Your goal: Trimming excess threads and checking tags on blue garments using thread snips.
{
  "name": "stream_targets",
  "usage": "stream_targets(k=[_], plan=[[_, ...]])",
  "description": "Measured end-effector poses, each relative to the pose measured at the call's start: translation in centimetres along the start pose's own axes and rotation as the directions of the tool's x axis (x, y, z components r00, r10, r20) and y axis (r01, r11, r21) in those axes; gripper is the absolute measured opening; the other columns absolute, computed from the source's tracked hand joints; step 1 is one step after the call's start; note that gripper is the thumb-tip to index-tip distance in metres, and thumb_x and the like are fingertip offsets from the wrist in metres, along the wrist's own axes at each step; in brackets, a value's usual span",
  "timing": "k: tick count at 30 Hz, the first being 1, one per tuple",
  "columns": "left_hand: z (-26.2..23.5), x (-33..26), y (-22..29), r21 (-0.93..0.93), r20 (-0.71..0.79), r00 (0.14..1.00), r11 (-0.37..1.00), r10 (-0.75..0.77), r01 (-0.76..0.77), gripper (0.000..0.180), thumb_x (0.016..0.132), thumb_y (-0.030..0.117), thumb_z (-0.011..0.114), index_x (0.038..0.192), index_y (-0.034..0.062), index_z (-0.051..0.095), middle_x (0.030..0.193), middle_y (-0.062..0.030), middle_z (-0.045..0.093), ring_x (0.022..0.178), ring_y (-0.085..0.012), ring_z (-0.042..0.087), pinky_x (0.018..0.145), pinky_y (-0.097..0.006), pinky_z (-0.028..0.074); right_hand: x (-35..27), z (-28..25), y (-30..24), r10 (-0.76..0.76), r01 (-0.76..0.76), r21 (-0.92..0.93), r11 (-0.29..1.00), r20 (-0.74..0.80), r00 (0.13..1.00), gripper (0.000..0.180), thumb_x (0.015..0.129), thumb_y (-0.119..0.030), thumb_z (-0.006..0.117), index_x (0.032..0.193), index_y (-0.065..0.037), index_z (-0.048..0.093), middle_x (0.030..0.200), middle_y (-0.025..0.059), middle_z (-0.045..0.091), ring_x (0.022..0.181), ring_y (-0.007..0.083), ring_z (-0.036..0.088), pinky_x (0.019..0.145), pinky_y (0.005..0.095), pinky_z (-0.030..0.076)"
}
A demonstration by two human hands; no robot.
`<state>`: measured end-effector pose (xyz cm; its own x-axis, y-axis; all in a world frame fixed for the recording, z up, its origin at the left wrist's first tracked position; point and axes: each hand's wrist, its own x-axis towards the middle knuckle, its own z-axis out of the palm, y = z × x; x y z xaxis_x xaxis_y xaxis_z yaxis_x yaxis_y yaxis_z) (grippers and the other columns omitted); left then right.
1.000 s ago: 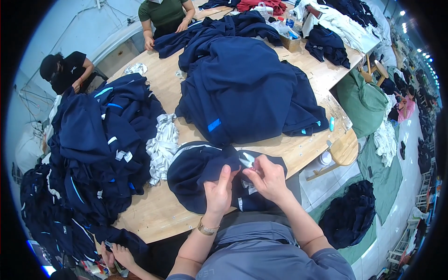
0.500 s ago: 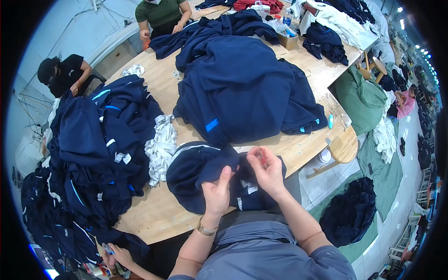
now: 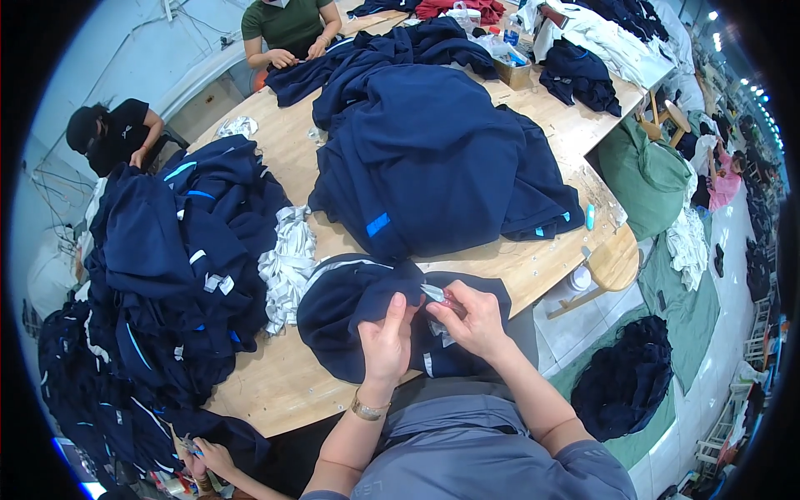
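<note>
A navy garment point(image 3: 337, 312) with white trim lies bunched at the near edge of the table. My left hand point(image 3: 385, 342) is closed on a fold of it, thumb pointing up. In my right hand point(image 3: 475, 323) is a pair of thread snips point(image 3: 432, 292), gripped with the metal blades pointing left, close to the fold by my left thumb. Whether the blades touch cloth or thread I cannot tell. Below my right hand a small white label point(image 3: 444, 339) shows partly on the garment.
Beyond the garment rises a large navy cloth pile point(image 3: 417, 158). White strips point(image 3: 289, 258) and another navy heap point(image 3: 158, 242) are to the left. A wooden stool point(image 3: 612, 262) stands right of the table point(image 3: 283, 379). A co-worker's hand point(image 3: 217, 458) is at lower left; other people work across the table.
My right hand has turned and shifted slightly down, bringing the snips' blades into sight, pointing left toward the fold. My left hand has hardly moved. Across the table, a co-worker's hands came together.
</note>
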<state>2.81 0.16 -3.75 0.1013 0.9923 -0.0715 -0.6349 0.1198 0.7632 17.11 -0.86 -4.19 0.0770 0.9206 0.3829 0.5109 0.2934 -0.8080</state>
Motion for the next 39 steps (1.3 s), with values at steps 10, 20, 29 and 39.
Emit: stream_targets(k=[10, 20, 29, 39], plan=[[0.2, -0.2, 0.2, 0.072, 0.010, 1.000, 0.997, 0.027, -0.027, 0.015, 0.091, 0.009, 0.054, 0.103, 0.0001, 0.058, 0.100, -0.0079, 0.062, 0.091, -0.0171, 0.059, 0.081, -0.031, 0.048, 0.4, -0.1, -0.3, 0.028, -0.026, 0.037, 0.999, -0.044, 0.999, 0.029, 0.081, -0.028, 0.068, 0.076, -0.003, 0.053, 0.055, 0.0077, 0.053, 0.044, 0.0208, 0.051, 0.042, 0.0283, 0.037], [-1.1, 0.0, -0.5, 0.221, 0.039, 0.995, 0.972, -0.093, 0.082, 0.027, 0.096, 0.017, 0.045, 0.094, -0.0033, 0.063, 0.097, -0.0115, 0.064, 0.087, -0.0175, 0.062, 0.077, -0.030, 0.048, 1.3, 0.1, 0.1, -0.278, 0.289, 0.147, 0.946, -0.088, 0.957, 0.025, 0.067, -0.008, 0.069, 0.081, -0.005, 0.049, 0.090, 0.0144, 0.053, 0.080, 0.0307, 0.052, 0.068, 0.0361, 0.043], [0.1, 1.0, 2.7, 0.388, 0.396, 0.895, 0.921, -0.205, 0.040, 0.044, 0.096, 0.026, 0.044, 0.129, -0.0036, 0.043, 0.124, -0.0156, 0.051, 0.113, -0.0247, 0.050, 0.096, -0.033, 0.038, 1.0, -0.2, 0.2, -0.022, 0.046, 0.362, 0.931, -0.070, 0.997, 0.030, 0.076, 0.001, 0.058, 0.103, -0.003, 0.046, 0.076, 0.0062, 0.047, 0.066, 0.0167, 0.051, 0.061, 0.0281, 0.044], [1.7, 1.5, 3.7, 0.939, 0.106, 0.992, 0.336, -0.061, -0.080, 0.038, 0.085, 0.012, 0.064, 0.119, -0.0021, 0.055, 0.098, -0.0098, 0.064, 0.085, -0.0151, 0.060, 0.077, -0.025, 0.047, 1.4, -1.2, 0.2, 0.082, -0.077, 0.425, 0.902, 0.006, 0.997, 0.019, 0.082, -0.005, 0.053, 0.092, -0.003, 0.037, 0.066, 0.0067, 0.044, 0.058, 0.0158, 0.043, 0.054, 0.0287, 0.037]])
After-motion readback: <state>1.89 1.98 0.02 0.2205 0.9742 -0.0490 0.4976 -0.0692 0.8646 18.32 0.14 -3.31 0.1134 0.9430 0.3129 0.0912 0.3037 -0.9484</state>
